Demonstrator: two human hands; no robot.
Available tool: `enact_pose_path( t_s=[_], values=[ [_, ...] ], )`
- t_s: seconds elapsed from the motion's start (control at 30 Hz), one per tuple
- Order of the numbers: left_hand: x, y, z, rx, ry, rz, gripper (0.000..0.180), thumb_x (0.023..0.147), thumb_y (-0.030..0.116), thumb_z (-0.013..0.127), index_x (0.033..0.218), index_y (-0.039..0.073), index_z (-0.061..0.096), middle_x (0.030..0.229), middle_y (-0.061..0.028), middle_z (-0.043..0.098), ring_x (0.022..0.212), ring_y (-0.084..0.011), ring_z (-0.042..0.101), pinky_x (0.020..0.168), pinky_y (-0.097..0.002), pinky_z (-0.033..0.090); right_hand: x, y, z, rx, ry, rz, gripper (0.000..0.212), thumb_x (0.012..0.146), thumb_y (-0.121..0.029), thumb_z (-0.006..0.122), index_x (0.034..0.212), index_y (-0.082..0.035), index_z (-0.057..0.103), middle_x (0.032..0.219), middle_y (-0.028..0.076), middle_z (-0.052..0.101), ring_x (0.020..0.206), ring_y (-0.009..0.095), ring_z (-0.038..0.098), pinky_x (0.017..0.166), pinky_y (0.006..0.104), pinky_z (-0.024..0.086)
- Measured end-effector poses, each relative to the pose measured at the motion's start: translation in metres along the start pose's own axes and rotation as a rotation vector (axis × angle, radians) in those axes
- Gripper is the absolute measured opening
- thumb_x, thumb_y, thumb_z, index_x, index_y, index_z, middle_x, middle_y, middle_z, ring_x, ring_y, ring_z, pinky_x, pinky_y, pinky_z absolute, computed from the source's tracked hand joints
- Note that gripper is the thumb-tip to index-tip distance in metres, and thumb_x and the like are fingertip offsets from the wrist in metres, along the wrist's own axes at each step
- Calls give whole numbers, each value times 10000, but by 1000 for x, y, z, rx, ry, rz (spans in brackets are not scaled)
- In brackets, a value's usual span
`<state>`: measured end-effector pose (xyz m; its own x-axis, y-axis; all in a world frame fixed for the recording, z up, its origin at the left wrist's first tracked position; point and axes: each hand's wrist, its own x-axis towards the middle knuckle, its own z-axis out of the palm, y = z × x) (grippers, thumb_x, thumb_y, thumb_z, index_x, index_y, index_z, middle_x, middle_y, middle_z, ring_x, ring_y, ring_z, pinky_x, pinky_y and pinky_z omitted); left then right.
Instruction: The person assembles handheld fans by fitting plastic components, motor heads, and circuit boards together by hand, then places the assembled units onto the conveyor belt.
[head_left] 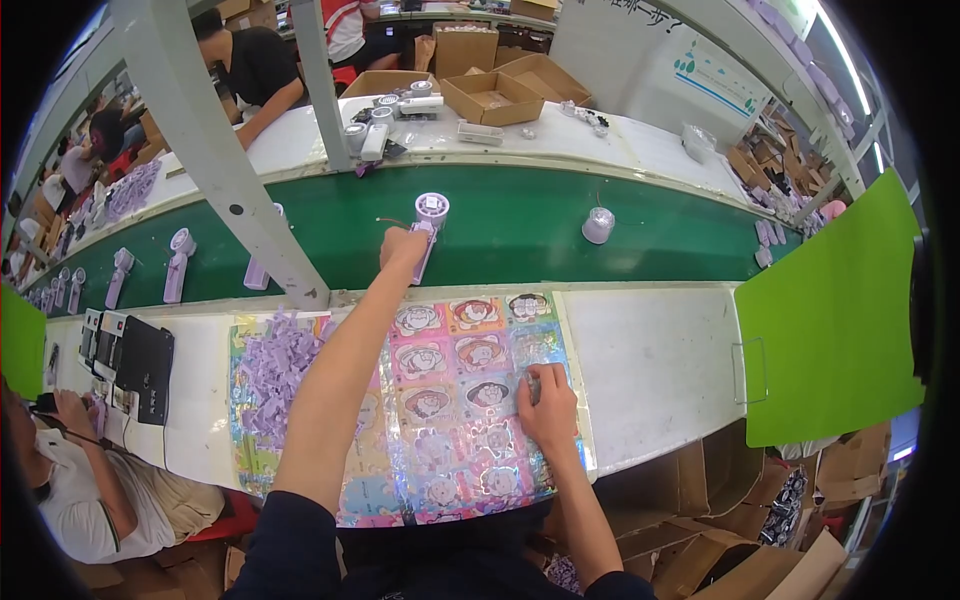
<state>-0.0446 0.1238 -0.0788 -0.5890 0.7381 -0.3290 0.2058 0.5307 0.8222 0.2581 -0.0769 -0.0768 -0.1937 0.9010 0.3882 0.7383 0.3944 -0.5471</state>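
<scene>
Left hand (pixel 402 247) stretched forward over the surface (pixel 650 350) to the green belt (pixel 515 245). The fan (pixel 432 207) lies on the belt, round head away from us, handle toward us. Our fingers are curled narrow against the handle; their tips are hidden, so we cannot tell whether they grip it.

Right hand (pixel 550 405) rests at the right side of the patterned mat (pixel 470 350), fingers bent in; we cannot tell whether it holds anything small. A lilac pile (pixel 278 365) sits on the mat's left part.

Step in hand, in our judgement: handling one fan at the belt, either taking or setting down; one view does not settle which. Taking would call for a secure handle grip and a lift clear of the belt; setting down, a clean release.
</scene>
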Motion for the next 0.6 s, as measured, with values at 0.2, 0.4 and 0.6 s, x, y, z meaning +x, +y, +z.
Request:
enact_pose_path(
  t_s=[0.2,0.4,0.6],
  values=[
    [22,-13,-10,-56,40,70,312,808,225,765,1003,-18,759,981,-178,750,906,-283,715,825,-394,536,5,-8,2,61,-16,42,199,871,-95,690,1054,-36,637,1004,162,628,842,385,671,691,461,541],
    [-10,-20,-51,64,58,390,377,806,200,775,1070,-66,731,985,-186,745,880,-243,702,841,-371,542,4,-6,5,50,5,-14,203,869,-102,691,1053,-48,626,1002,146,606,793,375,661,661,457,543],
    [-106,8,-150,541,-438,486,533,846,233,743,1329,40,625,1292,-178,649,1120,-286,662,949,-396,522,1,1,-1,38,27,5,195,871,-99,687,1050,-49,626,1001,149,602,804,378,658,666,458,541]
  ],
)
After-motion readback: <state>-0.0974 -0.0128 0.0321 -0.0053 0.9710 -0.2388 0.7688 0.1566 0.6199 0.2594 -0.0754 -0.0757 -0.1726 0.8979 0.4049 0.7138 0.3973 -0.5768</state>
